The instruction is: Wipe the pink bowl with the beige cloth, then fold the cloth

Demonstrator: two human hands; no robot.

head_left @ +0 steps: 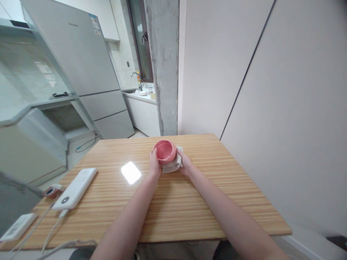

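A pink bowl (165, 151) is held over the far middle of the wooden table (200, 213), its mouth tipped toward me. My left hand (154, 162) grips its left side, the thumb on the rim and the other fingers mostly hidden. At the bowl's right side and underneath is a folded light grey cloth (172, 166). My right hand (184, 162) is closed on this cloth and presses it to the bowl's outside. Whether the bowl also touches the table cannot be made out.
On the table's left lie a white power bank (78, 186) with a cable plugged in, a small reddish object (51, 192) and a white power strip-like block (18, 226). A wall (260, 126) runs along the right. A fridge (78, 54) and a sink counter (143, 108) stand beyond.
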